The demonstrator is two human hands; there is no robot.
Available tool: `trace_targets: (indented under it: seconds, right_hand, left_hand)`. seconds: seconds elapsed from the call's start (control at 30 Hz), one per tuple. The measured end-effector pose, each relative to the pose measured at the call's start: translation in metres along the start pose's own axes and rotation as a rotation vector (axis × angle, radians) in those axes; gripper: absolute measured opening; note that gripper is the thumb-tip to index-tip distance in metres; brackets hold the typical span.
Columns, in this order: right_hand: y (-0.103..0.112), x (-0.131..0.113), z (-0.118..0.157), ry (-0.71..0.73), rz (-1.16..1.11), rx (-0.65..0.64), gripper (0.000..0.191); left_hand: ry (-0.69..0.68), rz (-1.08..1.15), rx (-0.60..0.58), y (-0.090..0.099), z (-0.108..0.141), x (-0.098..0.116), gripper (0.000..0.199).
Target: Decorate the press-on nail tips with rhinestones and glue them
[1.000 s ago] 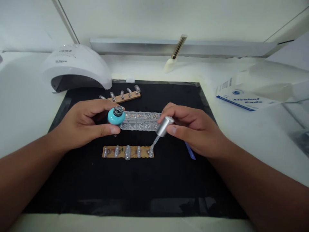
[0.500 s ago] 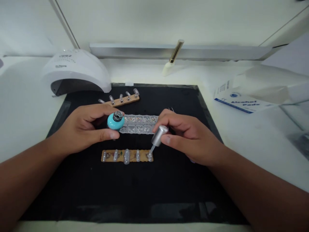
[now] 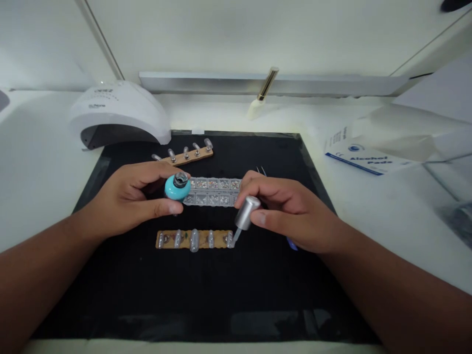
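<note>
My left hand (image 3: 134,199) is closed around a turquoise nail polish bottle (image 3: 177,188), uncapped and tilted with its neck up. Between thumb and fingers, my right hand (image 3: 283,211) grips the silver cap of the nail polish brush (image 3: 248,212). The brush tip touches the rightmost nail tip (image 3: 230,240) on a wooden strip (image 3: 202,239), which carries several clear, glittery nail tips. Behind the hands lies a clear rhinestone case (image 3: 213,191) with small compartments; its right end is hidden by my right hand.
A second strip of nail tips (image 3: 186,157) lies farther back on the black mat (image 3: 177,295). A white nail lamp (image 3: 121,110) stands back left. Farther away are a gold-capped bottle (image 3: 262,93) and, to the right, an alcohol pads box (image 3: 372,152). Tweezer points (image 3: 261,170) show behind my right hand.
My right hand has shifted the brush slightly right and down, to the right edge of the last nail tip. My left hand still holds the bottle. The view has tilted a little.
</note>
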State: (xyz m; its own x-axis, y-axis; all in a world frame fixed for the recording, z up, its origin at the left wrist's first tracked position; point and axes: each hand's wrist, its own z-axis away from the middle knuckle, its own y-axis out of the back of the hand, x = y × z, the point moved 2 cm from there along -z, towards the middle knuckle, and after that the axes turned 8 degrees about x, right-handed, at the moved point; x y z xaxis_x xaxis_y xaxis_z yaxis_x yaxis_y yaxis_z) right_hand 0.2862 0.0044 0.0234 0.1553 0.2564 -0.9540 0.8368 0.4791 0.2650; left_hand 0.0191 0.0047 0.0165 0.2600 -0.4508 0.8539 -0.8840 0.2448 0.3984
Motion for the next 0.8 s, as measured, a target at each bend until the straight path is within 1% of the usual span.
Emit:
trace_targets:
  seconds: [0.07, 0.13, 0.23, 0.33, 0.43, 0.53, 0.63, 0.73, 0.8]
  right_hand:
    - [-0.0004, 0.0000, -0.0002, 0.007, 0.028, -0.027, 0.011]
    - [-0.0007, -0.0002, -0.0003, 0.013, 0.047, -0.025, 0.012]
    - [-0.0007, 0.0000, -0.0005, 0.014, 0.063, 0.013, 0.012]
    - [0.0004, 0.0016, -0.0004, -0.017, 0.069, 0.054, 0.012]
    - [0.0022, 0.0027, 0.0005, -0.023, 0.031, 0.073, 0.011]
    - [0.0024, 0.0022, 0.0014, 0.004, -0.029, 0.039, 0.011]
    - [0.0008, 0.0008, 0.0016, 0.028, -0.042, -0.004, 0.010]
    - [-0.0013, 0.0004, 0.0015, 0.019, -0.034, -0.028, 0.010]
    - [-0.0021, 0.0007, 0.0012, 0.005, -0.028, -0.022, 0.011]
  left_hand:
    - [0.007, 0.001, 0.000, 0.0001, -0.0002, -0.0005, 0.025]
    - [0.006, 0.002, 0.006, 0.0004, -0.0003, -0.0006, 0.025]
    - [0.003, -0.005, 0.013, 0.0005, -0.0005, -0.0001, 0.026]
    - [0.006, -0.010, 0.017, -0.0001, -0.0006, 0.0006, 0.026]
    - [0.014, -0.022, 0.026, -0.0005, -0.0005, 0.0005, 0.028]
    - [0.012, -0.026, 0.032, 0.0000, -0.0003, 0.0003, 0.028]
    - [0.006, -0.015, 0.017, 0.0006, 0.0004, -0.0002, 0.027]
    - [0.004, -0.011, 0.009, 0.0008, 0.0011, -0.0006, 0.026]
    - [0.007, -0.021, 0.015, 0.0010, 0.0011, -0.0004, 0.024]
